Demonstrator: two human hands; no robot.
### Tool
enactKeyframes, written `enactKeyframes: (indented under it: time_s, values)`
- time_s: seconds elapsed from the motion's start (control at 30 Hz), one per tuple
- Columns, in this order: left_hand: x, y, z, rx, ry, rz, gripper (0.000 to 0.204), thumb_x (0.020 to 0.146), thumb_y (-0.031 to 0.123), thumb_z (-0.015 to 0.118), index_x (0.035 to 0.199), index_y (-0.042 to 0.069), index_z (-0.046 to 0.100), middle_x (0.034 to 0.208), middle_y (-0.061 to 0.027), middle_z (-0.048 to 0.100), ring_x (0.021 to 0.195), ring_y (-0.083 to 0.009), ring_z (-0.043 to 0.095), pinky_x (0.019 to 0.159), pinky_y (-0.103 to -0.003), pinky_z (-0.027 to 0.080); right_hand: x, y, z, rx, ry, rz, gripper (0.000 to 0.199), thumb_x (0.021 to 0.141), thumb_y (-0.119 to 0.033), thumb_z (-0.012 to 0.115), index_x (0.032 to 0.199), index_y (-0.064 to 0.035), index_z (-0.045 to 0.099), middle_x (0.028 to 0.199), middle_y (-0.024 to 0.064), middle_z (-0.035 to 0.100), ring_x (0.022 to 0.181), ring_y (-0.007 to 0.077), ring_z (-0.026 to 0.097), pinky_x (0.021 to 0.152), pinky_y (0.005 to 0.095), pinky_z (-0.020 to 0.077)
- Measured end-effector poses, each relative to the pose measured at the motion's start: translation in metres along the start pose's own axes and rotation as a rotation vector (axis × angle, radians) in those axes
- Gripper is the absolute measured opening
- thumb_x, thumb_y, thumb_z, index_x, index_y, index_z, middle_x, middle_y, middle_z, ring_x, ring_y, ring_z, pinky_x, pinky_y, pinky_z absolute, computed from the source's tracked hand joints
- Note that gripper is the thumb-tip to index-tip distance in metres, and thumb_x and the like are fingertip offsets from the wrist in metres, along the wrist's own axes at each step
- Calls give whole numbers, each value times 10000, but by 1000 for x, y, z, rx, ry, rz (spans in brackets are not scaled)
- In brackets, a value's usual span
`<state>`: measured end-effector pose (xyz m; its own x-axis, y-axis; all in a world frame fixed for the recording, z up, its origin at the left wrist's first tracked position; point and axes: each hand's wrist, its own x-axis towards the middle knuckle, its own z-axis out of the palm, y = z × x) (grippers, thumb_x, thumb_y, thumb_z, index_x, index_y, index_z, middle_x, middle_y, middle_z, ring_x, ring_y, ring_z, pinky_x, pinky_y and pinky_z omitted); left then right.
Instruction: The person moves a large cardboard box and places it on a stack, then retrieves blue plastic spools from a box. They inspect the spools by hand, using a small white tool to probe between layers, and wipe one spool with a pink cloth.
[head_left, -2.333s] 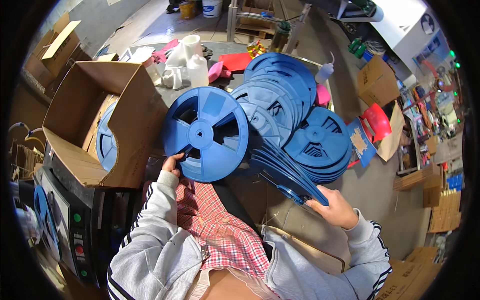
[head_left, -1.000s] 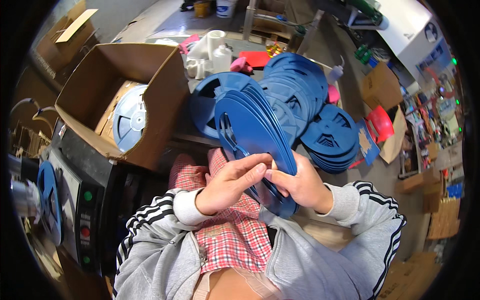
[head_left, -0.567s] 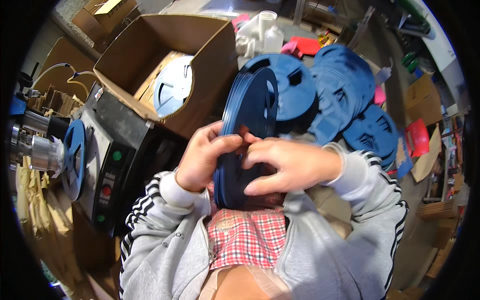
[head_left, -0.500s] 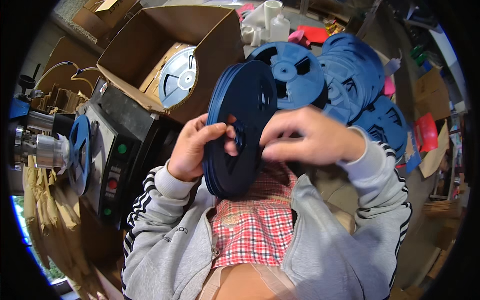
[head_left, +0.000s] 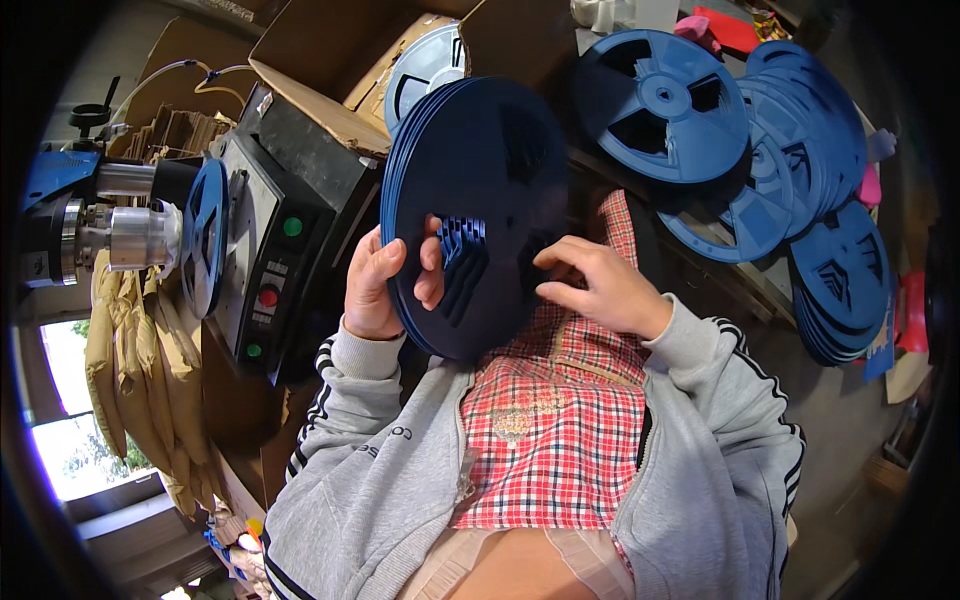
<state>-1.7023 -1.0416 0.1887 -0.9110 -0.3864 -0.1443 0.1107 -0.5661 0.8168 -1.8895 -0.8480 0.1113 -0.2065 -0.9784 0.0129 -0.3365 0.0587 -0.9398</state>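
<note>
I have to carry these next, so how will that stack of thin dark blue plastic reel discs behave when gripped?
The stack of thin dark blue plastic reel discs probably feels stiff, since it stands flat on edge. Its staggered left rims suggest discs may slide apart. The left hand clamps the edge while the right hand steadies the face, so two hands seem wise.

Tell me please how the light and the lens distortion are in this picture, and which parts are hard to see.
Head view: daylight is bright at the lower left; the stack of dark blue reels held by the left hand and right hand is in shadow, its details faint. The fisheye lens bends the grey machine and leaves a black rim. Focus is fairly sharp.
</note>
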Motion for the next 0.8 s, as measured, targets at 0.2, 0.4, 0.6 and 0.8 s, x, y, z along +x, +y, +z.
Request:
enactKeyframes:
  time_s: [0.2,0.4,0.6,0.8]
  values:
    - [9,-5,3,-63,6,29,467,954,270,624,1244,-68,485,926,-118,637,675,-169,638,624,-311,561,21,22,66,430,31,376,778,840,-508,708,1263,111,501,1197,284,607,1120,346,609,984,380,469]
    - [12,-7,20,42,-13,5,547,940,312,638,1276,-78,454,941,-132,632,689,-171,625,617,-306,545,35,-4,66,918,100,495,817,821,-493,737,1265,143,481,1214,248,599,1127,291,602,945,342,487]
    - [20,-19,41,93,-26,-116,556,876,263,719,1253,-70,482,944,-158,644,670,-197,638,615,-328,557,50,16,81,903,194,569,1013,726,-470,797,1337,184,322,1292,279,529,1151,303,589,940,345,497]
    - [27,-12,40,107,-79,-110,545,850,234,755,1224,-70,501,890,-134,621,648,-167,602,602,-305,521,44,-10,62,792,360,619,1005,715,-466,818,1337,159,335,1325,271,500,1168,324,573,967,367,481]
